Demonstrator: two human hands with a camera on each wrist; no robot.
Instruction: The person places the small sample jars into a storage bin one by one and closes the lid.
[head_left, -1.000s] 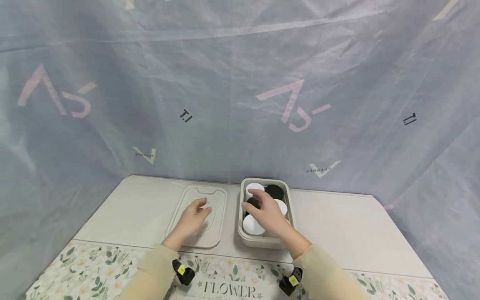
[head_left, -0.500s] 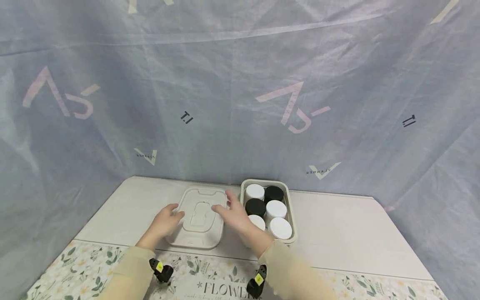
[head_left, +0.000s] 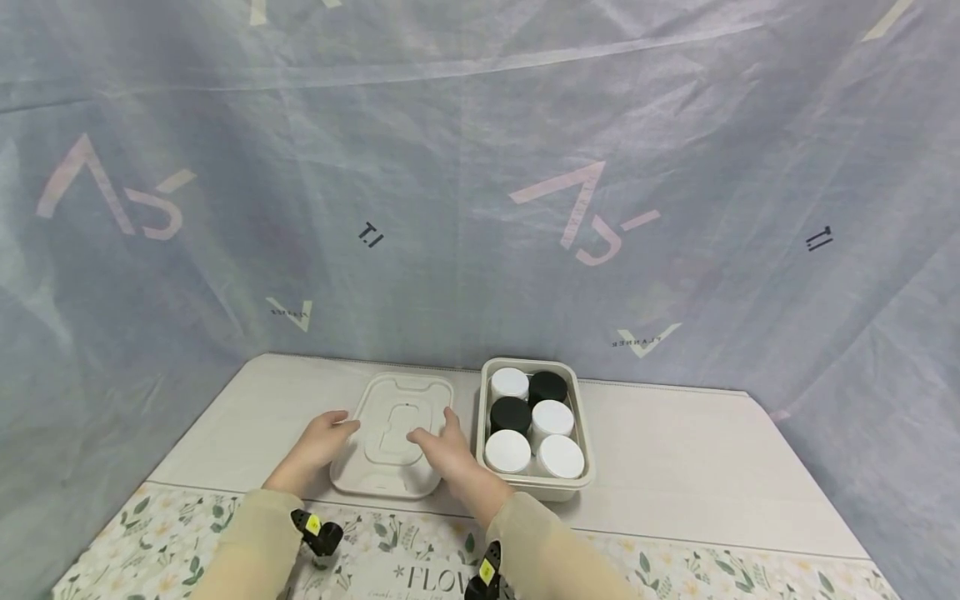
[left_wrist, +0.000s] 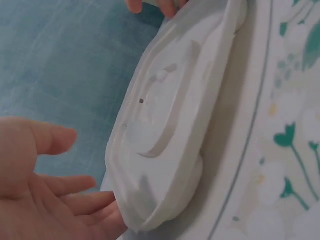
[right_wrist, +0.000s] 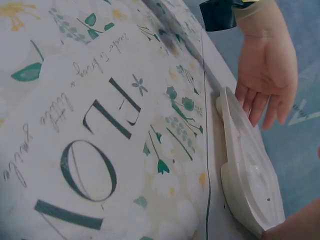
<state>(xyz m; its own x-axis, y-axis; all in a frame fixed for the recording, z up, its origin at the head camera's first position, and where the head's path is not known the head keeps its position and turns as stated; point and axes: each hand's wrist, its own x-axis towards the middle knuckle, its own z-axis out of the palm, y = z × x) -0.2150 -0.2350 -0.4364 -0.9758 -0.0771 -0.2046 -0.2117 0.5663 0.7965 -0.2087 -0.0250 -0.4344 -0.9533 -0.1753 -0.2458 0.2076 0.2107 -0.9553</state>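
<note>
A pale plastic lid (head_left: 395,479) with a raised rim lies on the table, left of the box. At its left edge is my left hand (head_left: 318,440); in the left wrist view this hand's fingers (left_wrist: 95,202) reach the rim from below, the thumb held apart. My right hand (head_left: 448,457) is at the lid's opposite edge, thumb over the top and fingers stretched along the right side. Only a small part of the right hand (right_wrist: 300,225) shows in the right wrist view, at the lower corner.
A pale rectangular box (head_left: 588,467) stands right of the lid, holding several round jars, some with white tops (head_left: 561,457) and some with black tops (head_left: 511,415). A floral mat (head_left: 180,542) covers the table front; a grey-blue cloth (head_left: 465,183) hangs behind.
My right hand has moved left from over the box to the lid's right edge. My left hand has shifted from over the lid to its left edge. The lid stays in place.
</note>
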